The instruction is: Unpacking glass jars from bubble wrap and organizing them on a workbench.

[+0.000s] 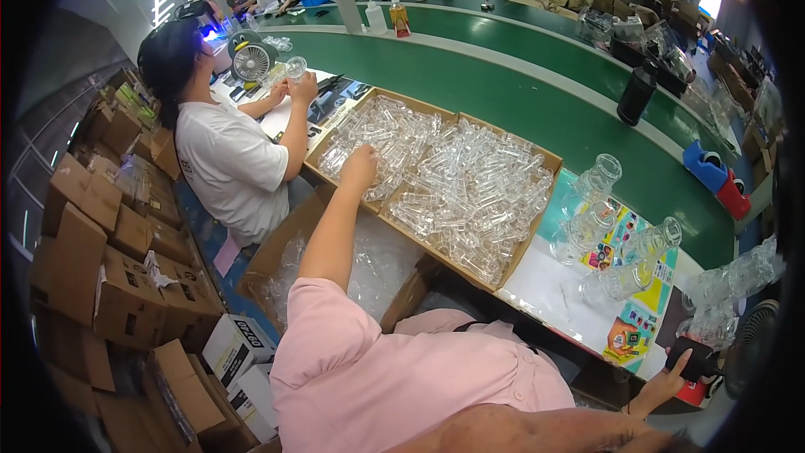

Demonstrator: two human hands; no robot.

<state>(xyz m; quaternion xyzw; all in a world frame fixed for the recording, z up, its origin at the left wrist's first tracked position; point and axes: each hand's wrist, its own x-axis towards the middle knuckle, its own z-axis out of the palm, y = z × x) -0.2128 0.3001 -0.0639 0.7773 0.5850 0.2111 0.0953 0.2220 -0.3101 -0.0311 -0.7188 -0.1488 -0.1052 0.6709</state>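
Observation:
My left hand (359,169) reaches into the left part of a shallow cardboard box (549,169) heaped with small clear plastic pieces (478,193). Its fingers are bent down among them; what they pinch, if anything, is too small to make out. Far out at the lower right, my right hand (662,386) is closed round a black cylindrical object (694,358), right beside a dark round fan (752,348). Several clear flared vessels (587,231) stand or lie on the printed sheet (625,285) right of the box. Clear stacked vessels (738,281) lean near the fan.
A co-worker in a white shirt (231,151) sits at my left, holding a clear vessel (296,67) near a small fan (251,61). Beyond the box runs a green conveyor (470,75). A black bottle (637,92) stands across it. Cartons (134,294) pile up at left.

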